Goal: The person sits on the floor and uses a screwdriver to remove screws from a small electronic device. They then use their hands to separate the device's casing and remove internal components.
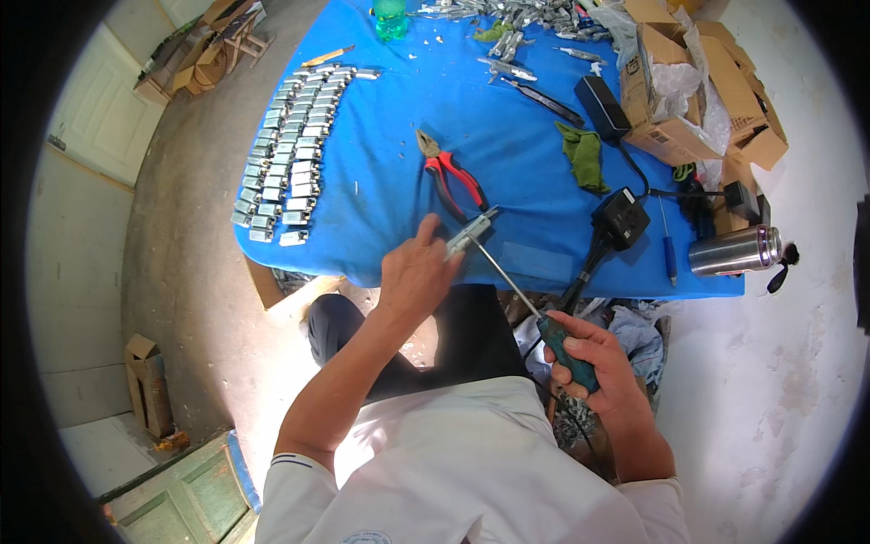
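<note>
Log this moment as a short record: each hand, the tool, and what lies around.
left hand: holding a small metal piece near the front edge of the blue-covered table, index finger extended
right hand: gripping a green-handled screwdriver
screwdriver shaft: reaches to the metal piece; exact tip contact unclear
mid-table: red-handled pliers, handles apart
table left: rows of silver parts
table right: green cloth, steel flask on its side
</note>
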`<state>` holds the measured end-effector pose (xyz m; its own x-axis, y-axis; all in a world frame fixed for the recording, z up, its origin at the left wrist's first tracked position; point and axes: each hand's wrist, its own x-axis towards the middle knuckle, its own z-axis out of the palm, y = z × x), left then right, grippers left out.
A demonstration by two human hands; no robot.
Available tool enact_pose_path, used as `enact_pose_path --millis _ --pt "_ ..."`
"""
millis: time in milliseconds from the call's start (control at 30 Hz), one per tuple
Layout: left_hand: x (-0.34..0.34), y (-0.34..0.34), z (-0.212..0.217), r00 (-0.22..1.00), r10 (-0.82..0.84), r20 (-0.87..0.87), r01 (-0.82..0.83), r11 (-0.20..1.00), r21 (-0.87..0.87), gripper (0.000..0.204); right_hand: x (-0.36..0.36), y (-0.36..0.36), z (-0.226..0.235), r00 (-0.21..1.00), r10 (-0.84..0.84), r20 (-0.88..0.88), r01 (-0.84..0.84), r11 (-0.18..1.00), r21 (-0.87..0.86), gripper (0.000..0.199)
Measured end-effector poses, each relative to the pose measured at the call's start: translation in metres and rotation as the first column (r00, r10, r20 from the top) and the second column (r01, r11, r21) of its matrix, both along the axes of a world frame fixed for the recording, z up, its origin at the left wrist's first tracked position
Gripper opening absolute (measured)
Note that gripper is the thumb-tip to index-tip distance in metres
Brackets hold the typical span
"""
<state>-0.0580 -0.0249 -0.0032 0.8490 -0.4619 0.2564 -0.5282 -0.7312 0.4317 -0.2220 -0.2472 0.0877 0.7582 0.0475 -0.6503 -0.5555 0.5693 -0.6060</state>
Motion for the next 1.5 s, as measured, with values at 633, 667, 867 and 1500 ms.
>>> enact_pose_path --millis 633,667,867,1500 --pt "-0.001 -0.004 0.002 0.999 0.005 -0.052 -0.004 1.0 0.017 0.029 -0.002 0.01 0.003 0.98 0.196 0.017 -0.163 0.856 -0.49 0.048" --pt "-0.001 -0.004 0.002 0.999 0.001 -0.051 -0.001 1.0 0.015 0.029 -0.002 0.011 0.003 0.975 0.223 0.018 -0.177 0.817 -0.548 0.047" --pt "-0.001 -0.008 -0.001 0.998 0.002 -0.069 0.0 1.0 0.03 0.029 -0.012 0.03 -0.02 0.868 0.457 0.192 0.036 0.329 -0.944 0.044" --pt "-0.007 -0.008 -0.003 1.0 0.023 -0.021 -0.023 1.0 -0.003 0.028 0.002 0.005 0.012 0.995 0.084 -0.046 -0.093 0.963 -0.254 0.046"
